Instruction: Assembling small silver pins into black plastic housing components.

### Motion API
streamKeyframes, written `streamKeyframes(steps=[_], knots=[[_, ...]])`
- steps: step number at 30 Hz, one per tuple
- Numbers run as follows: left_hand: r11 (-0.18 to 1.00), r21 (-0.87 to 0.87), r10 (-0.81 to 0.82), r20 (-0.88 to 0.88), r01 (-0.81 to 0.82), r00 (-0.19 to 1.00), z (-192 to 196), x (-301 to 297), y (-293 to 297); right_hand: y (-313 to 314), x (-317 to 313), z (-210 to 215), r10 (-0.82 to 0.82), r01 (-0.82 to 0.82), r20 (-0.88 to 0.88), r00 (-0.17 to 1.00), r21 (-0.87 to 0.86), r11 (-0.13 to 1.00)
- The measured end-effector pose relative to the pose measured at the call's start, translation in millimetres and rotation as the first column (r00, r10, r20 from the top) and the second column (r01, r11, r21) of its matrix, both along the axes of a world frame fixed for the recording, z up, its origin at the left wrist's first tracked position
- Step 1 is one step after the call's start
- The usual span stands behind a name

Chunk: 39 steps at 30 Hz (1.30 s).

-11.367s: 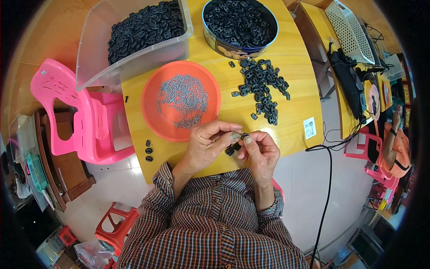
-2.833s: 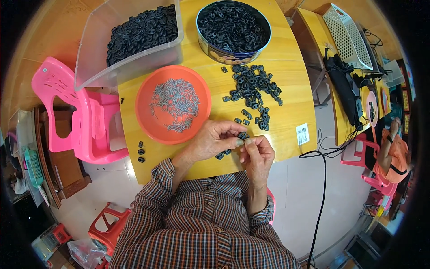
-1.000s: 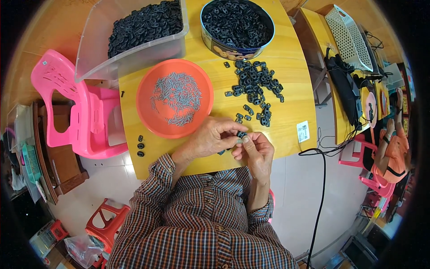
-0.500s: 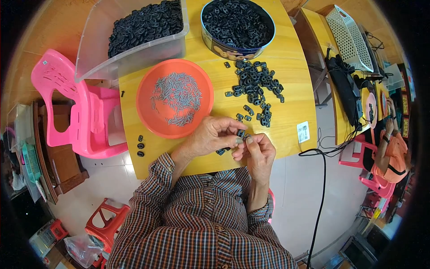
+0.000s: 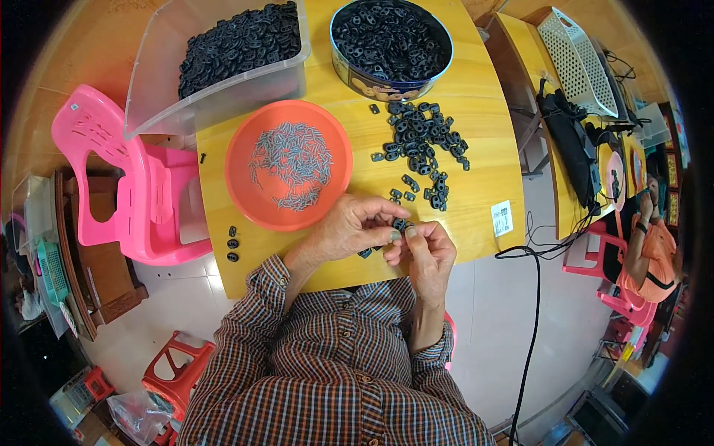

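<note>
Close above the table's near edge, my left hand [image 5: 355, 228] and my right hand [image 5: 427, 256] meet fingertip to fingertip. Both pinch a small black plastic part with holes [image 5: 401, 224]; fingers cover most of it, and whether a screw is in it cannot be seen. A few black parts [image 5: 365, 253] lie partly hidden under my hands. Left of them sits an orange-red round dish [image 5: 242, 197] with many small grey screws [image 5: 297, 156]. Beyond my right hand, loose black parts [image 5: 420, 137] are heaped on the yellow table [image 5: 476, 97].
A clear plastic bin [image 5: 223, 111] and a round tin [image 5: 387, 91], both full of black parts, stand at the back. Several black parts [image 5: 233, 244] lie at the left edge. A pink chair [image 5: 137, 193] is left; another person [image 5: 651, 249] sits far right. A black cable [image 5: 537, 312] hangs at right.
My hands stay together on the black part, which has turned slightly between my fingertips. The whole view has shifted a little; nothing else has visibly moved.
</note>
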<state>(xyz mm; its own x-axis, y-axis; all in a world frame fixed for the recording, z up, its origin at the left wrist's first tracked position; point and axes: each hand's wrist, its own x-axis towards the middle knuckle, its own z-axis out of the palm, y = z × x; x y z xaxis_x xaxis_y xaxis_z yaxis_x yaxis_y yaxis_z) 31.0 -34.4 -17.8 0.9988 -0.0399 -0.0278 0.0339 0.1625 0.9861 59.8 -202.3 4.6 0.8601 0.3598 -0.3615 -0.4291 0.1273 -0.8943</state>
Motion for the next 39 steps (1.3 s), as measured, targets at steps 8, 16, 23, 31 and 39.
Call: streamKeyframes(steps=[8,16,23,31,39], knots=[[1.000,0.025,0.003,-0.001,-0.003,1.000,3.2,1.0,0.0,-0.1,0.9,-0.6,0.009,-0.009,0.013,1.000,0.005,1.000],[0.998,0.064,0.005,0.060,-0.009,0.998,2.4,2.4,-0.5,3.0,0.2,3.7,-0.001,0.002,0.011,1.000,-0.035,0.999],[0.994,0.106,0.003,0.069,-0.011,0.998,0.3,0.2,4.2,3.9,1.0,1.4,0.025,-0.024,0.018,1.000,-0.032,0.999],[1.000,-0.012,0.013,-0.020,-0.013,1.000,1.3,-2.1,4.2,4.8,0.0,-6.6,0.010,-0.015,0.046,0.999,0.109,0.994],[0.994,0.106,0.026,0.062,-0.032,0.998,-0.9,-1.4,7.8,8.3,0.0,-8.0,0.008,-0.013,0.066,0.998,0.081,0.997]])
